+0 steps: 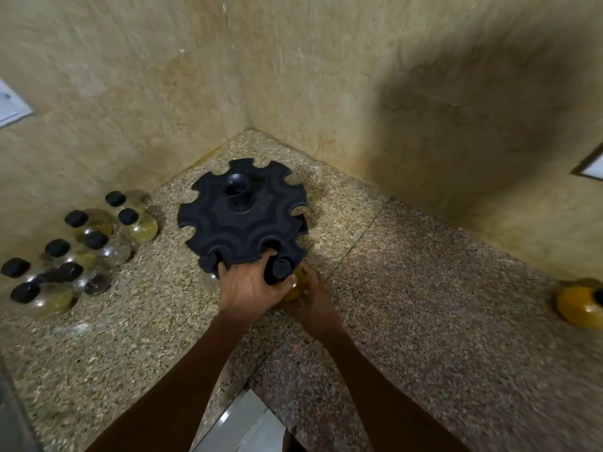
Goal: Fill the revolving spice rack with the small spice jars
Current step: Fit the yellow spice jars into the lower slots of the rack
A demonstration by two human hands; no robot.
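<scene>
Speckled granite counter [424, 288] fills a corner between stained beige walls. On it stands the black spice rack [243, 220], its notched top tier facing up. The left hand [246, 288] grips the rack's near edge. The right hand [310, 300] closes around a black-capped jar [287, 275] of yellow spice at a near slot, seemingly partly seated. A cluster of spare jars [75, 252] waits well to the left.
</scene>
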